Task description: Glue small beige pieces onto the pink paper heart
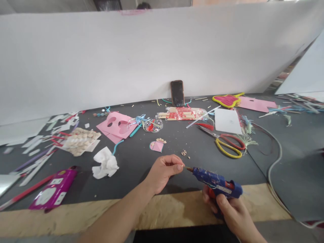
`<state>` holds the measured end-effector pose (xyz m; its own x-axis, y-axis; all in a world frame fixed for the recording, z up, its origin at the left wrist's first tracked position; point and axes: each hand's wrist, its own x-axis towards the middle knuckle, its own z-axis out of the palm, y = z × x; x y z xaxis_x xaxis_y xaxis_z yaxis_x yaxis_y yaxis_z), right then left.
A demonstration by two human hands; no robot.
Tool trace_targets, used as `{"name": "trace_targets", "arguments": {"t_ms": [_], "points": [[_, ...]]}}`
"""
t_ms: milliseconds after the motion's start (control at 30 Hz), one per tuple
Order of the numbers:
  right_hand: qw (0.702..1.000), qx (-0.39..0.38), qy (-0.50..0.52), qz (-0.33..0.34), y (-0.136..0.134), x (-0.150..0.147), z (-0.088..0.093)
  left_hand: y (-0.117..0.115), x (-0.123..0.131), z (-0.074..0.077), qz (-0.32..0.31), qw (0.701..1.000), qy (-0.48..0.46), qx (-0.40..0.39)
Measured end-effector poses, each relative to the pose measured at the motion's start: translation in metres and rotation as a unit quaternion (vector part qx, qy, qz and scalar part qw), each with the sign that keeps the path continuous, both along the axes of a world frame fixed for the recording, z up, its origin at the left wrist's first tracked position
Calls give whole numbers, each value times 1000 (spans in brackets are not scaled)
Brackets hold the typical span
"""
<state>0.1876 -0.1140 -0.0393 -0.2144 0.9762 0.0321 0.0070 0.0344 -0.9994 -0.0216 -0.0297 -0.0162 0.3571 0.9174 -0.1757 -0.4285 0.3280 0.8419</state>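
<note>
My right hand (pixel 227 209) is wrapped round the grip of a blue hot glue gun (pixel 215 182), which points left. The gun's nozzle meets the fingertips of my left hand (pixel 167 170). Those fingers are pinched together on something too small to make out. Just beyond them lies a little pile of small beige beads (pixel 184 153). A small pink heart-shaped piece (pixel 157 146) rests farther back, with more pale beads along its upper edge.
Scissors (pixel 229 143) with red and yellow handles lie at right, beside a white card (pixel 227 120). A phone (pixel 177 93) leans on the white board. Crumpled tissue (pixel 105 163), pink paper (pixel 115 125) and a purple packet (pixel 54 189) are at left. A grey cable (pixel 278 158) curves along the right.
</note>
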Motion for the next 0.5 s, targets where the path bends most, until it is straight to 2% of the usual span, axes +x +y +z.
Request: {"name": "trace_targets", "arguments": {"t_ms": [500], "points": [[999,-16,0,-41,2,-6,5,0,0,0,-1,1000,16,1]]}}
